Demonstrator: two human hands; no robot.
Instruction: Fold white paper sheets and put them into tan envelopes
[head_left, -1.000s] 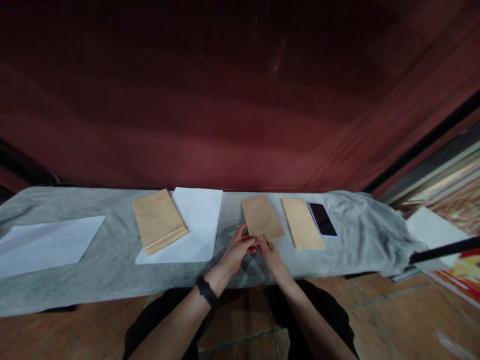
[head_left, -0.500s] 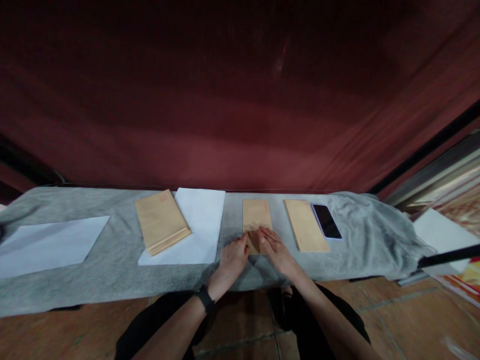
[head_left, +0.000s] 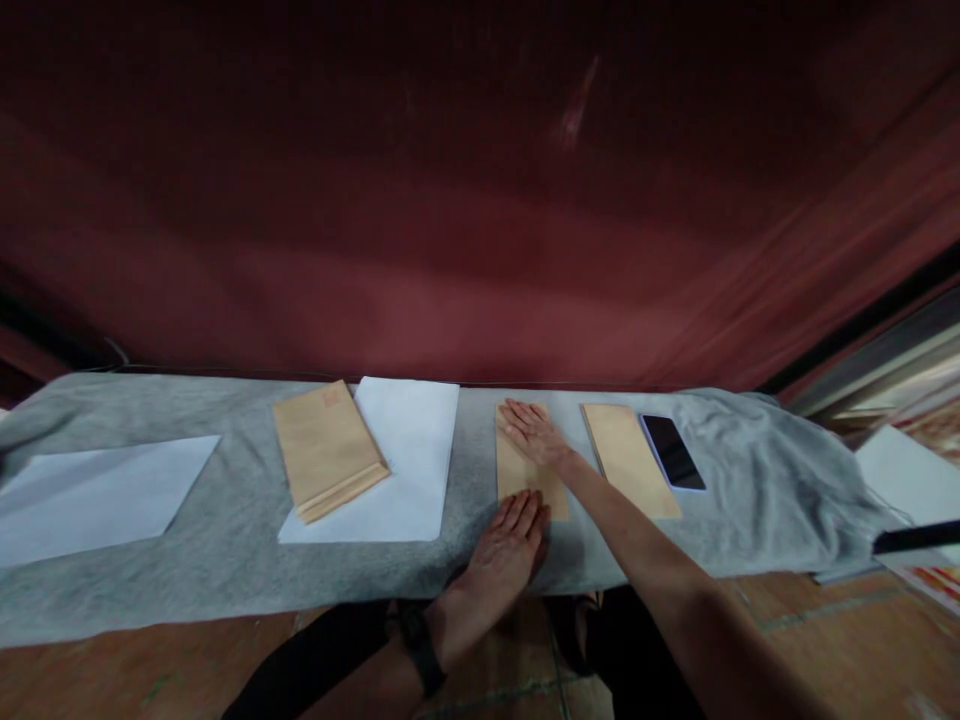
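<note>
A brown envelope [head_left: 517,462] lies flat on the grey cloth in front of me. My left hand [head_left: 511,535] rests on its near end, fingers stretched out and pointing away from me. At the envelope's far end my right hand [head_left: 534,430] lies flat, fingers extended toward the upper left. Just to the right is a stack of brown envelopes [head_left: 630,460], under my right forearm's edge. Farther left, another stack of brown envelopes [head_left: 326,440] sits askew on white paper [head_left: 412,460], its flaps showing at the near end.
A phone [head_left: 673,452] lies beside the right stack. More white paper [head_left: 112,490] is at the far left. The grey cloth [head_left: 240,560] covers a long narrow surface against a dark red wall [head_left: 450,250]. A black bar [head_left: 915,537] juts in at the right.
My right hand has slid forward to the far end of the envelope and flattened. My left hand has shifted slightly nearer me and right, its fingers now laid out flat.
</note>
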